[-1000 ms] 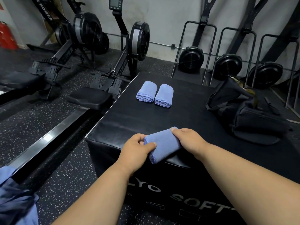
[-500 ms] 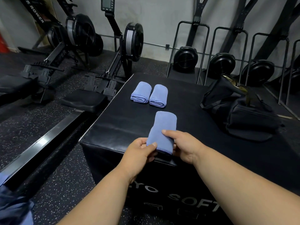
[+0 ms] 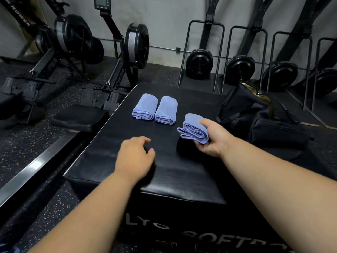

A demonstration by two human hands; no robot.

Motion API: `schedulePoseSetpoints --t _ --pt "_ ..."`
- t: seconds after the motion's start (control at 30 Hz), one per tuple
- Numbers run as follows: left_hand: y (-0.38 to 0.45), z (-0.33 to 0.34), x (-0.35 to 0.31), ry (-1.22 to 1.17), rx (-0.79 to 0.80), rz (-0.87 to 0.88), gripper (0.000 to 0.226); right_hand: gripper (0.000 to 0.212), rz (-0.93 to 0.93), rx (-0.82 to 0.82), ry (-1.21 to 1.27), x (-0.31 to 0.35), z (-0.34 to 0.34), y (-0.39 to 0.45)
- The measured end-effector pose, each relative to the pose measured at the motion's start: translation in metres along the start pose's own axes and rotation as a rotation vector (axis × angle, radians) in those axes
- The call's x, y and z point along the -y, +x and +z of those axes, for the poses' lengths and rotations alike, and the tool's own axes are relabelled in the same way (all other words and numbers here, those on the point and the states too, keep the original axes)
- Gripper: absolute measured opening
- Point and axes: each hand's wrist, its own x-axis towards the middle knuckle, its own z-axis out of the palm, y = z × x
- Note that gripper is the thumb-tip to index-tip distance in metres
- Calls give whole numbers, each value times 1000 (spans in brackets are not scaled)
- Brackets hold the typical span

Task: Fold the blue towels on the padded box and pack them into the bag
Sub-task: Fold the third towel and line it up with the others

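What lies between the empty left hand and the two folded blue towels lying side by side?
Only bare black padded box top separates the left hand from the towel pair in the head view.

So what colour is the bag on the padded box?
Black; the bag shows best in the head view, to the right of the folded towels.

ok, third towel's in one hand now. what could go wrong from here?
1. The right hand grips the folded blue towel alone, its layered edges splaying past the fingers; the fold may loosen in transit.
2. The black fabric bag looks slumped, its opening hard to make out; one-handed insertion could snag.
3. The left hand hangs empty over the black padded box, not supporting either.
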Motion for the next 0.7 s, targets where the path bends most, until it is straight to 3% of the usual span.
schedulePoseSetpoints --t 0.2,0.5,0.6,0.7 --pt "24 29 18 354 11 -33 51 13 -21 -75 -145 35 6 48" --pt "27 36 24 397 -52 -16 48 18 -114 -100 -253 81 28 115" --pt "27 37 26 406 -62 -14 53 33 -38 -159 -479 65 21 142" --pt "27 38 26 410 -71 -15 55 35 -95 -192 -574 54 13 161"
